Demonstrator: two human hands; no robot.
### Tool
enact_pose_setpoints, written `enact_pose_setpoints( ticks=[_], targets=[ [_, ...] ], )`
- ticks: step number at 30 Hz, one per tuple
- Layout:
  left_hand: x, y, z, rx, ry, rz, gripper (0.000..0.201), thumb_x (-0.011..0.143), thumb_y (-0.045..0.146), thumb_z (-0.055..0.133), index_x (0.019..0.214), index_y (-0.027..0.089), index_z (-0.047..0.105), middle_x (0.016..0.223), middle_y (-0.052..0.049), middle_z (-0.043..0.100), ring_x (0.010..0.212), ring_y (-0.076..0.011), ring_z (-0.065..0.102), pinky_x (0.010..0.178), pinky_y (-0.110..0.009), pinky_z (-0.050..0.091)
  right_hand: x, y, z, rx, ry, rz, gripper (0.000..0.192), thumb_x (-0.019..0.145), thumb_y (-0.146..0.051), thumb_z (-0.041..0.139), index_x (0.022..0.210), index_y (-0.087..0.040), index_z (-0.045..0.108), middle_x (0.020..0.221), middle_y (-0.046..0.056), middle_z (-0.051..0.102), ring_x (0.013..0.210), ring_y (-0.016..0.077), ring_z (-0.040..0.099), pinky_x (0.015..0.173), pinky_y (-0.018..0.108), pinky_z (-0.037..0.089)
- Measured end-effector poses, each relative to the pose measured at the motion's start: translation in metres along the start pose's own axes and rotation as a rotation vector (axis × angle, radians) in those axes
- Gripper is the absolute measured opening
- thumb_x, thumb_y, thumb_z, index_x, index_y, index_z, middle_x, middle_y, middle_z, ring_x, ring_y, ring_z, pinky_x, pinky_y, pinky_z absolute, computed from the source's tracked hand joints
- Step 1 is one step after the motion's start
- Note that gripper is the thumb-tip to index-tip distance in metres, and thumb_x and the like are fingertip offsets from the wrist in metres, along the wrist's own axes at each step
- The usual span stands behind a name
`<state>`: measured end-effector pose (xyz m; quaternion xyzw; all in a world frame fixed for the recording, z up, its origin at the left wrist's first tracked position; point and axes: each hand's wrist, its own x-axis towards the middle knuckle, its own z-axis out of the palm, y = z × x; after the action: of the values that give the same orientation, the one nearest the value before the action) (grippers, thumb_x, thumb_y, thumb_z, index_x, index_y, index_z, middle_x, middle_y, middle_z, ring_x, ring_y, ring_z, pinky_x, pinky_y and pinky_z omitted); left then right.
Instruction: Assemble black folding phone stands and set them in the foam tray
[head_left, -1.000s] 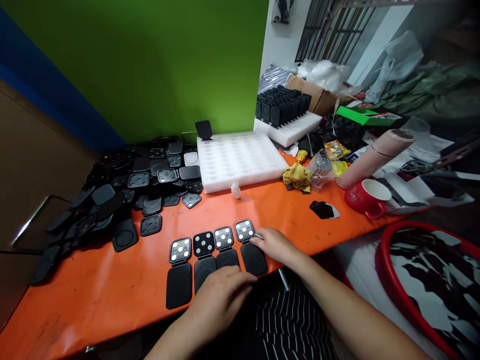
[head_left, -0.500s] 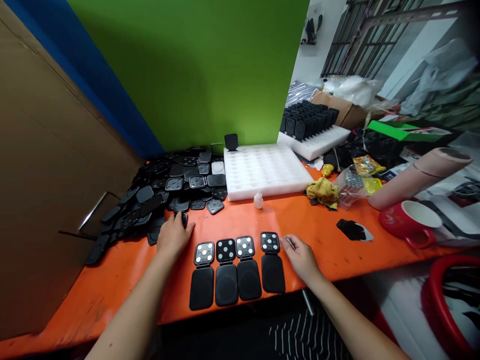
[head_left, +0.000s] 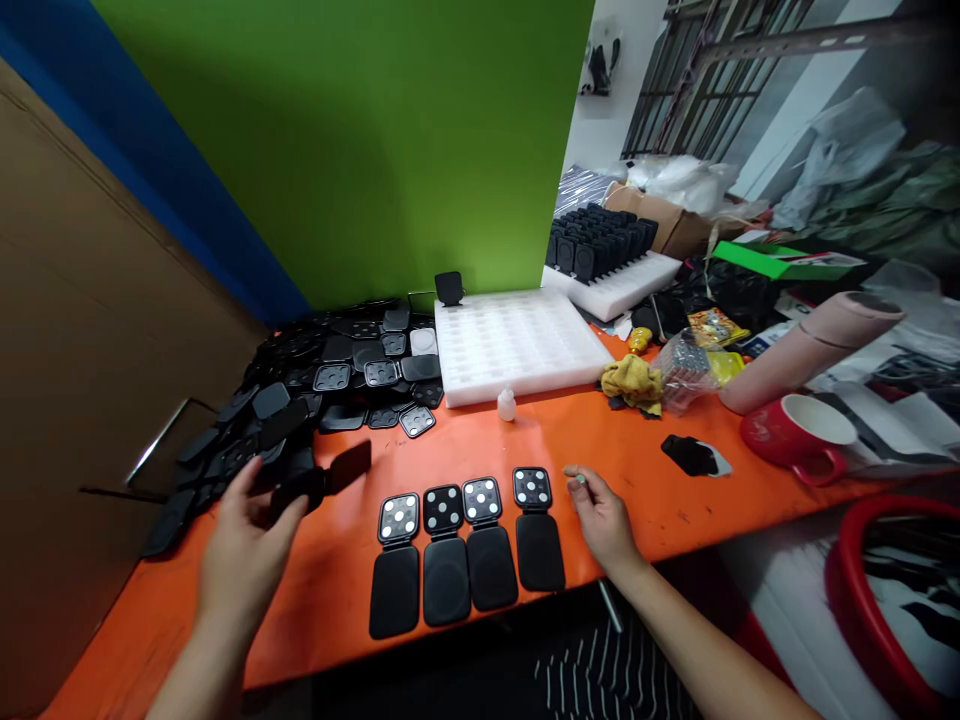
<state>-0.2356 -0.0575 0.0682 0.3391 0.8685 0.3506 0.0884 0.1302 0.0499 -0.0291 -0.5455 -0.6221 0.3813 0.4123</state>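
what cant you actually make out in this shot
Head view only:
- Left hand holds a black hinged part; motion blur hides its inner face and the grip.
- Right hand pinches something tiny at its fingertips; too small to identify.
- Pile of black parts: lower pieces are buried under the upper ones.
- Red tub: cut off by the right and bottom edges.
- Red mug: its inside is out of sight.

Four opened black cases lie in a row at six o'clock; two white foam trays at twelve; one red mug at three.
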Motion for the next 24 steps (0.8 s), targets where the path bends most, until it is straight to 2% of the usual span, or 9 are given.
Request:
enact_pose_setpoints(
  ticks=[2,5,9,11,14,16,19,21,24],
  targets=[
    [-0.007,0.013,-0.019,-0.373,0.023,-0.108,0.063,0.064,0.035,0.068,0.122,0.025,0.045,0.086,-0.001,0.062,0.076,-0.0197,0.060,0.067,-0.029,0.048,0.000,-0.003,0.000,0.020,0.053,0.023,0.037,0.082,-0.047,0.044,0.096,-0.015,0.059,0.097,0.012,0.062,0.090,0.0223,0.057,0.079,0.033,0.045],
    [-0.035,0.037,-0.018,-0.794,-0.246,-0.398,0.044,0.055,0.029,0.075,0.096,0.020,0.060,0.074,0.001,0.064,0.058,-0.0144,0.058,0.054,-0.024,0.047,-0.002,-0.011,0.001,0.060,0.084,0.077,0.039,0.084,-0.047,0.041,0.097,-0.014,0.058,0.091,0.011,0.062,0.081,0.0205,0.057,0.073,0.032,0.046],
    [-0.112,0.052,0.031,-0.997,-0.741,-0.659,0.036,0.063,0.031,0.072,0.095,0.017,0.061,0.080,-0.004,0.067,0.067,-0.0181,0.062,0.062,-0.026,0.047,-0.010,-0.025,-0.001,0.110,-0.040,0.087,0.039,0.086,-0.047,0.037,0.100,-0.015,0.056,0.074,0.005,0.060,0.064,0.0158,0.055,0.061,0.026,0.046],
    [-0.149,0.047,0.056,-1.048,-0.964,-0.692,0.036,0.061,0.034,0.073,0.088,0.013,0.063,0.078,-0.007,0.068,0.067,-0.0168,0.062,0.060,-0.023,0.045,-0.017,-0.035,-0.004,0.113,-0.120,0.073,0.036,0.086,-0.045,0.039,0.100,-0.017,0.057,0.080,0.005,0.061,0.070,0.0165,0.056,0.065,0.026,0.046],
    [-0.176,0.040,0.071,-1.098,-1.314,-0.758,0.056,0.052,0.028,0.079,0.103,0.016,0.059,0.089,-0.010,0.068,0.070,-0.0185,0.064,0.063,-0.025,0.046,-0.026,-0.057,-0.009,0.091,-0.227,0.060,0.031,0.088,-0.040,0.038,0.098,-0.019,0.057,0.090,0.005,0.061,0.083,0.0176,0.056,0.074,0.027,0.044],
    [-0.174,0.042,0.070,-1.128,-1.319,-0.748,0.056,0.056,0.022,0.076,0.108,0.020,0.055,0.099,-0.009,0.066,0.082,-0.0224,0.064,0.074,-0.032,0.046,-0.032,-0.076,-0.012,0.055,-0.314,0.021,0.028,0.089,-0.037,0.036,0.097,-0.020,0.058,0.088,0.004,0.061,0.083,0.0170,0.056,0.073,0.026,0.044],
    [-0.160,0.053,0.067,-1.080,-1.133,-0.603,0.043,0.068,0.022,0.066,0.109,0.021,0.053,0.107,-0.008,0.062,0.104,-0.0269,0.055,0.089,-0.041,0.041,-0.039,-0.104,-0.012,-0.053,-0.496,-0.120,0.023,0.088,-0.031,0.039,0.093,-0.021,0.060,0.086,0.004,0.059,0.079,0.0155,0.055,0.071,0.025,0.043],
    [-0.154,0.060,0.069,-0.919,-1.024,-0.420,0.050,0.071,0.023,0.061,0.118,0.022,0.048,0.119,-0.008,0.056,0.117,-0.0272,0.044,0.096,-0.042,0.036,-0.042,-0.117,-0.008,-0.145,-0.561,-0.194,0.021,0.087,-0.028,0.041,0.091,-0.021,0.061,0.083,0.003,0.058,0.077,0.0145,0.054,0.069,0.024,0.042],
    [-0.152,0.061,0.074,-0.604,-0.886,-0.099,0.057,0.076,0.025,0.052,0.131,0.022,0.035,0.136,-0.006,0.039,0.128,-0.0244,0.026,0.104,-0.040,0.024,-0.043,-0.124,0.000,-0.280,-0.563,-0.233,0.020,0.088,-0.026,0.041,0.088,-0.019,0.060,0.079,0.002,0.058,0.075,0.0139,0.054,0.067,0.024,0.040]
  ],
)
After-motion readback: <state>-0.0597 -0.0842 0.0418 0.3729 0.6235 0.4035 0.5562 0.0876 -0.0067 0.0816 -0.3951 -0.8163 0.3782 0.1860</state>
